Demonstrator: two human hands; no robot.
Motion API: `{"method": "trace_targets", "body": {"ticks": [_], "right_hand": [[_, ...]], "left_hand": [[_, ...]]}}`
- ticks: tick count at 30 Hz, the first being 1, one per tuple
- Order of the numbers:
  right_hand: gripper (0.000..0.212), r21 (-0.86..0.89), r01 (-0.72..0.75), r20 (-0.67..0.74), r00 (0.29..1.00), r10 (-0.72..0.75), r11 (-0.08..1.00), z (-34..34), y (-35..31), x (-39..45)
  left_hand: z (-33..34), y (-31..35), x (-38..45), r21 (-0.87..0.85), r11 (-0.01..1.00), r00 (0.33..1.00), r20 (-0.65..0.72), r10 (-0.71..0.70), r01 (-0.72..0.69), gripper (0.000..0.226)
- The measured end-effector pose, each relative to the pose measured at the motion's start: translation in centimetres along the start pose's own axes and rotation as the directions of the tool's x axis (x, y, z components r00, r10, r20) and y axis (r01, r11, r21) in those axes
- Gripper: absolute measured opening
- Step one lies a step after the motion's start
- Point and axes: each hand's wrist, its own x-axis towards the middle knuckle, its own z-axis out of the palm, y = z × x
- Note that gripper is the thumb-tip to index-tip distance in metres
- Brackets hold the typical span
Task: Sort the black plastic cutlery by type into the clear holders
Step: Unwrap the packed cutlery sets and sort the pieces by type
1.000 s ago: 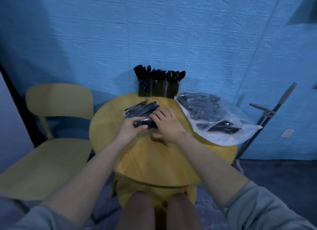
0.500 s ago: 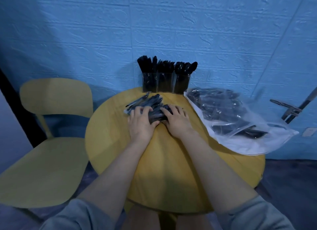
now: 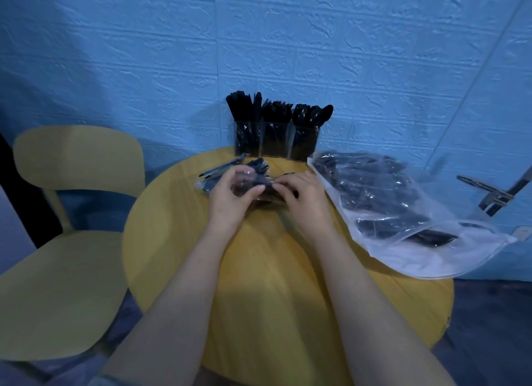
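A round yellow table (image 3: 273,270) carries three clear holders (image 3: 276,139) at its far edge, side by side and packed with black knives, forks and spoons. In front of them lies a small pile of wrapped black cutlery (image 3: 221,174). My left hand (image 3: 233,195) and my right hand (image 3: 302,197) meet over the pile and together pinch one clear-wrapped black cutlery packet (image 3: 263,188) between thumbs and fingers. What kind of piece it is stays hidden by the fingers.
A large clear plastic bag (image 3: 403,213) full of black cutlery sprawls over the table's right side and hangs past its edge. A yellow chair (image 3: 66,241) stands to the left. A metal stand (image 3: 495,192) leans against the blue wall at right.
My hands went from lying flat on the pile to lifting and pinching a wrapped packet between them. The view has tilted and drawn closer to the table.
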Motion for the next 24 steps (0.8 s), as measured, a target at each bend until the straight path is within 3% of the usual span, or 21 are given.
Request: {"method": "trace_targets", "body": {"ticks": [3, 6, 10, 13, 15, 17, 20, 24], "right_hand": [[0.014, 0.212, -0.149, 0.025, 0.989, 0.147, 0.966, -1.1, -1.1, 0.2], [0.006, 0.434, -0.266, 0.092, 0.963, 0.252, 0.861, -1.2, -1.8, 0.4], [0.005, 0.547, -0.306, 0.232, 0.95, 0.21, 0.779, -1.4, -1.9, 0.1], [0.02, 0.491, -0.206, 0.103, 0.978, 0.179, 0.847, -1.4, -1.8, 0.2], [0.038, 0.352, -0.07, 0.005, 0.997, 0.072, 0.933, -1.4, -1.6, 0.3], [0.039, 0.241, 0.034, -0.016, 0.999, -0.031, 0.97, -1.3, -1.5, 0.3], [0.036, 0.208, 0.077, -0.056, 0.996, -0.067, 0.975, -1.0, -1.5, 0.1], [0.052, 0.067, 0.076, -0.103, 0.992, -0.069, 0.995, -1.0, -1.7, -0.1]], "left_hand": [[-0.4, 1.4, 0.2, -0.353, 0.935, 0.999, -0.008, -0.042, 0.037, 0.042], [-0.6, 1.4, 0.3, -0.413, 0.908, 0.997, 0.019, -0.07, 0.071, 0.046], [-0.3, 1.3, 0.2, -0.465, 0.879, 0.993, 0.018, -0.114, 0.109, 0.039], [0.0, 1.7, 0.0, -0.422, 0.896, 0.991, 0.04, -0.131, 0.135, 0.026], [0.2, 1.8, -0.2, -0.38, 0.914, 0.99, 0.058, -0.128, 0.14, 0.02], [0.3, 1.8, -0.3, -0.381, 0.912, 0.989, 0.063, -0.136, 0.149, 0.017], [0.2, 1.6, -0.5, -0.396, 0.905, 0.987, 0.05, -0.15, 0.158, 0.016], [0.3, 1.7, -0.6, -0.379, 0.913, 0.989, 0.062, -0.137, 0.15, 0.018]]}}
